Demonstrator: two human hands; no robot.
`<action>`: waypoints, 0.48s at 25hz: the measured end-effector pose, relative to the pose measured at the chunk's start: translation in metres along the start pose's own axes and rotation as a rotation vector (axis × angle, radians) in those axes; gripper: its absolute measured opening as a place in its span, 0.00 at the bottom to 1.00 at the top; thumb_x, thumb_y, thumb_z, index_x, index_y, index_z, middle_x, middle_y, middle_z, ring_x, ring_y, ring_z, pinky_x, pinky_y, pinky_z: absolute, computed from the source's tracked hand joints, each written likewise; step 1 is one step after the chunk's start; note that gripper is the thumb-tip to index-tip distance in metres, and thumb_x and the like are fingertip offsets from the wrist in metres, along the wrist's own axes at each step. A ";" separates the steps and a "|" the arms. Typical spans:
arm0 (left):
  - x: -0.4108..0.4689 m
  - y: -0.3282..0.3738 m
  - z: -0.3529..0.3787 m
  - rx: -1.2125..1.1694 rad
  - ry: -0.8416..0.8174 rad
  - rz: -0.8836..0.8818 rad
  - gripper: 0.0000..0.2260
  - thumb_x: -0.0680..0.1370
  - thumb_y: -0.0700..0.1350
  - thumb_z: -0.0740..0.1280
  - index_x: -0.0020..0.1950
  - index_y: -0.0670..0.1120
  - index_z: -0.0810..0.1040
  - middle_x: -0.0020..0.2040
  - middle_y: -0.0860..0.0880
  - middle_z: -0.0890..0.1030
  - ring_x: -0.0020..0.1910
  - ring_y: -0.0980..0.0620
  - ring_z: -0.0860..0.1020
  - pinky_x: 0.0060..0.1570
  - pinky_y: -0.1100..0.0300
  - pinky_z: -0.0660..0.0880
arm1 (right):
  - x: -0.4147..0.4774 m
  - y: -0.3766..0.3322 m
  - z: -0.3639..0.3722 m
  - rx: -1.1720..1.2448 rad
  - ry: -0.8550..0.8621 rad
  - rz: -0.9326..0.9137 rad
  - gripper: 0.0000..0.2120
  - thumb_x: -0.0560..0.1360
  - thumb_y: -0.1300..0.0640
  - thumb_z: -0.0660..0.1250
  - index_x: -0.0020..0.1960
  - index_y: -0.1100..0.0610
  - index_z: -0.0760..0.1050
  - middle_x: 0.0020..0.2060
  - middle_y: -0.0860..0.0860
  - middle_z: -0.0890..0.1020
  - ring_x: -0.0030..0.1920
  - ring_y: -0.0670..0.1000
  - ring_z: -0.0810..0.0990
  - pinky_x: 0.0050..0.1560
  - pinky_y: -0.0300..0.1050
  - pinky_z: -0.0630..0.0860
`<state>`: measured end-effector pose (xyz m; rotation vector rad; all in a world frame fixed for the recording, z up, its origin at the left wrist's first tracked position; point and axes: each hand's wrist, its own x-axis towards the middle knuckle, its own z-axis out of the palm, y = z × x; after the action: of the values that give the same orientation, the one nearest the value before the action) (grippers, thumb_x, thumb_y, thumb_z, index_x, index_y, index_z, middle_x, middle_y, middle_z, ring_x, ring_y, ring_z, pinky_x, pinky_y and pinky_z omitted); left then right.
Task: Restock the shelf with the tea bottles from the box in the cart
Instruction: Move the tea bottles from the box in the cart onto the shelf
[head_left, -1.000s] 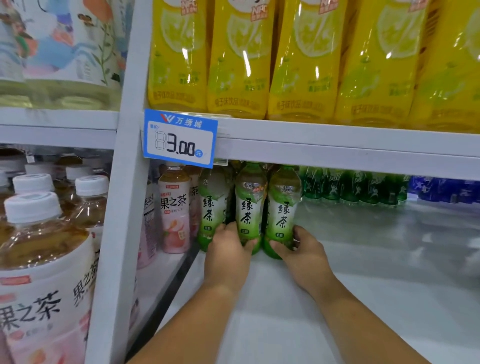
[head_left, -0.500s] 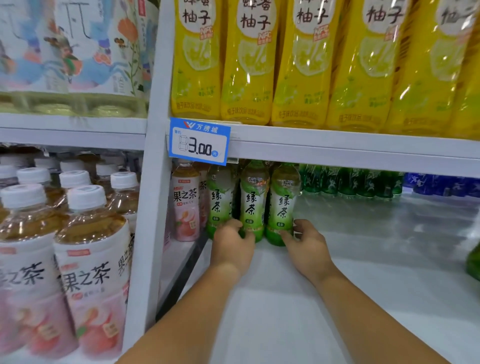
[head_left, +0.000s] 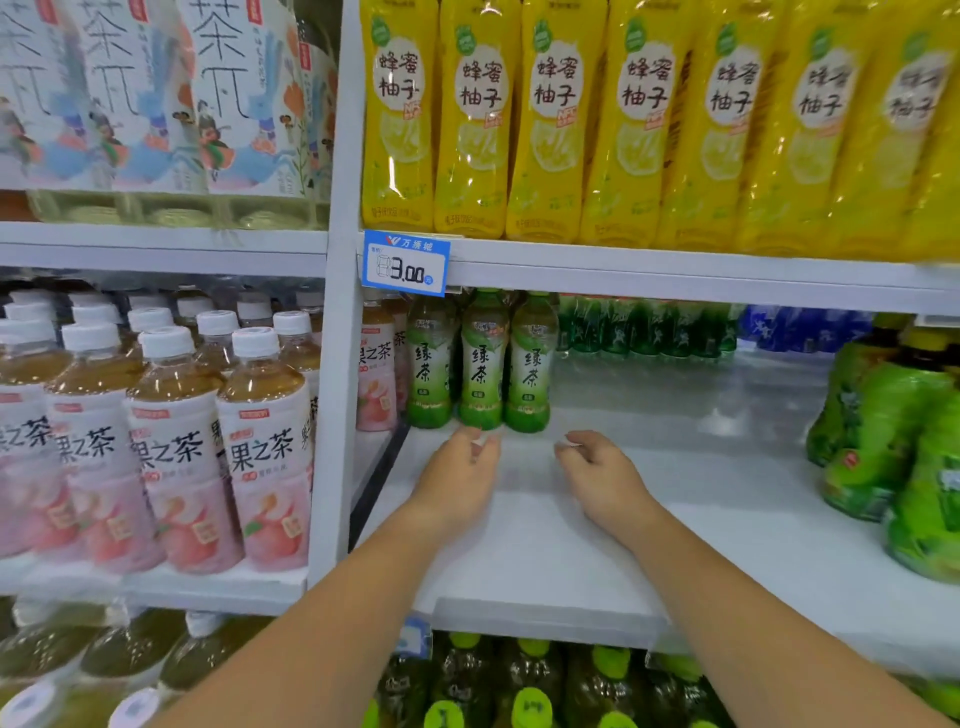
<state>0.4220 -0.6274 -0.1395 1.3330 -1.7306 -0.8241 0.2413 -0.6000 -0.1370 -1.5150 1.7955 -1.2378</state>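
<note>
Restocking looking early, judging by shelf (head_left: 675, 519): standing only three tea bottles (head_left: 480, 364) upright in a tight row at its left end, beside the peach teas (head_left: 375, 374). Hovering left hand (head_left: 457, 478) just short of the middle bottle's base and right hand (head_left: 602, 473) a little apart to its right, both loosely curled, gripping nothing. Probably needing next to be turning to the box and cart, neither showing, and fetching more.
</note>
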 end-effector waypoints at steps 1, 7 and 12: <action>-0.011 0.000 -0.003 0.006 -0.031 0.001 0.22 0.85 0.55 0.57 0.75 0.46 0.68 0.69 0.46 0.76 0.67 0.47 0.74 0.67 0.55 0.69 | -0.012 0.001 -0.006 -0.006 -0.008 -0.004 0.21 0.82 0.48 0.62 0.72 0.56 0.71 0.64 0.53 0.78 0.56 0.49 0.74 0.55 0.40 0.66; -0.068 0.022 -0.022 -0.021 -0.133 -0.080 0.21 0.85 0.53 0.58 0.77 0.48 0.66 0.68 0.51 0.73 0.64 0.56 0.70 0.61 0.63 0.62 | -0.074 0.002 -0.045 0.045 -0.107 0.119 0.20 0.83 0.47 0.61 0.73 0.52 0.70 0.66 0.48 0.76 0.60 0.46 0.73 0.59 0.40 0.65; -0.098 0.052 -0.041 0.037 -0.231 -0.232 0.18 0.85 0.53 0.59 0.73 0.50 0.72 0.64 0.53 0.74 0.62 0.55 0.72 0.58 0.64 0.65 | -0.124 -0.010 -0.078 0.111 -0.131 0.335 0.19 0.83 0.47 0.61 0.72 0.49 0.71 0.63 0.45 0.76 0.60 0.46 0.74 0.59 0.42 0.70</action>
<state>0.4475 -0.5215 -0.0939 1.5332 -1.7940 -1.1191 0.2157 -0.4575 -0.1144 -1.1488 1.7740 -1.0305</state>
